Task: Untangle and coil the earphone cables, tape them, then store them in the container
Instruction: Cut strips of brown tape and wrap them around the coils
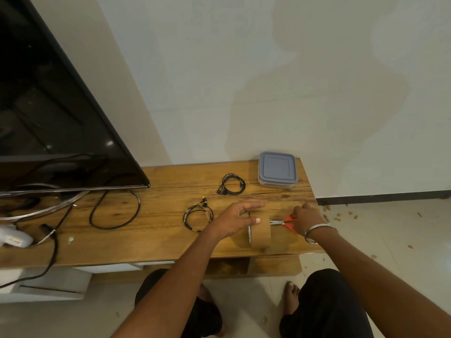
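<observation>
A: Where are the hands?

B: Both over the right part of the tabletop point(156, 237). The left hand point(238, 218) is at the tape roll point(260, 231), which stands on edge; the thumb rests on the roll's top, the other fingers point(253, 204) are stretched out apart above it. A strip of tape seems to run up from the roll, though I cannot tell exactly where it ends.

A: And the right hand point(306, 217)?

B: Its fingers are closed on the red handles of the scissors point(284, 222), whose blades point left toward the tape. A bangle point(317, 231) sits on that wrist.

A: The earphones?

B: Two coils lie on the tabletop. One coil point(198, 217), with yellow tips, is just left of the left hand. The other coil point(231, 184) lies farther back, near the container point(277, 170), which stands lidded in the far right corner.
</observation>
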The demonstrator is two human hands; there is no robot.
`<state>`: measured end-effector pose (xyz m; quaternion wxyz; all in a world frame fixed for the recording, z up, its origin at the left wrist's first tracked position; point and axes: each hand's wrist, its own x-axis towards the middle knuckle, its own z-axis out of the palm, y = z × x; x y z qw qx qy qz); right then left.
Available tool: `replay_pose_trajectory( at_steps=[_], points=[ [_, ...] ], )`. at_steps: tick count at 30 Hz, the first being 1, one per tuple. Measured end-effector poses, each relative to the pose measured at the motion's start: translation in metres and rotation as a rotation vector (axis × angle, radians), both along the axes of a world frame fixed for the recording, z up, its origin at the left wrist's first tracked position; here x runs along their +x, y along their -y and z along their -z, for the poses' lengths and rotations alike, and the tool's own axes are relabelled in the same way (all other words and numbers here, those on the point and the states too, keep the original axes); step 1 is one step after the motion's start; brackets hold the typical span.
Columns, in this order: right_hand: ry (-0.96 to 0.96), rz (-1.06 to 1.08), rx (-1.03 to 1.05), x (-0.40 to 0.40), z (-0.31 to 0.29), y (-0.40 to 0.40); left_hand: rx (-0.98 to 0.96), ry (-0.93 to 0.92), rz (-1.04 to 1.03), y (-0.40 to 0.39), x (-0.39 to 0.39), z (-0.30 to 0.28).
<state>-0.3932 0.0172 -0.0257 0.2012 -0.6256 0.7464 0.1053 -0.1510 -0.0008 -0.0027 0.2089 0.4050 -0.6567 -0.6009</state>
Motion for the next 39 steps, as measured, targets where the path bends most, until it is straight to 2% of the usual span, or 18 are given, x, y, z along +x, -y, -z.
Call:
replay_pose_trajectory(
  at_steps=[5, 14, 18, 22, 26, 31, 39],
  points=[
    [-0.035, -0.041, -0.039, -0.001, 0.004, -0.004, -0.023, 0.011, 0.002, -0.002, 0.000, 0.000],
    [-0.070, -0.087, 0.033, -0.002, -0.004, -0.010, -0.142, 0.063, -0.006, -0.001, -0.002, -0.005],
    [0.053, -0.052, 0.061, -0.003, -0.016, -0.011, -0.190, 0.064, -0.032, -0.003, -0.003, -0.006],
    [0.254, 0.005, 0.105, -0.015, -0.029, -0.010, -0.212, 0.082, -0.028, -0.001, -0.003, -0.007],
    [0.311, -0.049, 0.187, -0.027, -0.044, -0.005, -0.202, 0.084, -0.018, 0.001, -0.003, -0.010],
    [0.304, -0.110, 0.345, -0.027, -0.068, 0.007, -0.196, 0.088, -0.024, 0.002, -0.002, -0.008],
    [0.220, -0.119, 0.462, -0.013, -0.095, 0.019, -0.114, 0.052, -0.004, 0.006, -0.002, -0.010]
  ],
)
